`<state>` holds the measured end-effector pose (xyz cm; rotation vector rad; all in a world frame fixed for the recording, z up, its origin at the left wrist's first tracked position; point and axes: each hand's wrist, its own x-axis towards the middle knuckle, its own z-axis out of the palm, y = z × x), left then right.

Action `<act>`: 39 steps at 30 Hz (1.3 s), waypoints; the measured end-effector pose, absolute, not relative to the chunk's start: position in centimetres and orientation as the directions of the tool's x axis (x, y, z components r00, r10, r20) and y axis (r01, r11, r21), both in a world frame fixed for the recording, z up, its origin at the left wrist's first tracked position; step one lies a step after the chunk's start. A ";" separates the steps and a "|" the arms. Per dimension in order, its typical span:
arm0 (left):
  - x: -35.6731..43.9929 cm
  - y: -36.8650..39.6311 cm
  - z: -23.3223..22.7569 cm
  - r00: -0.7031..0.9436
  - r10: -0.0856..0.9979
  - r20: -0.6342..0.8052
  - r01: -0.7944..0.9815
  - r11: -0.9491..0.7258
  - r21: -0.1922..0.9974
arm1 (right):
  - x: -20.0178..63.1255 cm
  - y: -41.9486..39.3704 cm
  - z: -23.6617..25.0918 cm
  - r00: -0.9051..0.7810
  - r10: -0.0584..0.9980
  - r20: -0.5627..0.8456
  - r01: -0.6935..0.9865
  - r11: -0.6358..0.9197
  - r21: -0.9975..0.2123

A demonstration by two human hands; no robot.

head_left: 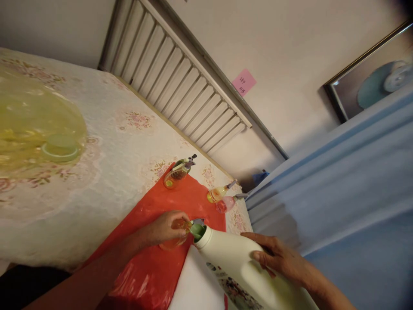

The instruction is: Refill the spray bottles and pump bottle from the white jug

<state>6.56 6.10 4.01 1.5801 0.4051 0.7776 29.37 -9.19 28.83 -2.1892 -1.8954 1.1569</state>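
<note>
My left hand (169, 226) is closed around the neck of a small clear bottle (173, 243), low over a red plastic sheet (148, 234). A large cream-coloured jug (230, 247) with a printed label lies tilted, its open mouth right at the top of the small bottle. Greenish colour shows inside the jug's mouth; whether liquid is flowing I cannot tell. My right hand (279, 256) grips the jug's upper side near its handle. A white sheet-like thing (196, 280) lies below the jug's mouth.
On the red sheet's far edge stands a small bottle (177, 172) with a dark top. Yellow (217, 194) and pink (225, 204) bottles are further right. A yellow transparent bag (41, 120) lies on the flowered tablecloth (112, 159). Behind are a radiator (180, 73) and blue curtain (338, 185).
</note>
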 end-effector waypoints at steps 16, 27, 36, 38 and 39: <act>6.6 6.1 3.9 0.696 0.670 0.258 -0.171 -0.194 0.966 | 29.4 -9.3 28.9 0.019 0.853 -0.522 0.849 -0.290 -0.442; 6.6 6.1 4.2 0.690 0.685 0.232 -0.134 -0.195 0.972 | 29.1 -9.0 28.9 0.025 0.851 -0.524 0.854 -0.291 -0.432; 6.4 5.9 4.5 0.699 0.681 0.219 -0.149 -0.161 0.976 | 29.2 -9.0 28.9 0.053 0.848 -0.528 0.865 -0.304 -0.400; 6.4 5.9 4.5 0.703 0.678 0.214 -0.150 -0.153 0.977 | 29.1 -9.0 29.0 0.054 0.848 -0.528 0.866 -0.303 -0.397; 6.4 5.9 4.5 0.704 0.678 0.212 -0.152 -0.147 0.977 | 29.1 -9.0 29.0 0.051 0.848 -0.528 0.865 -0.302 -0.400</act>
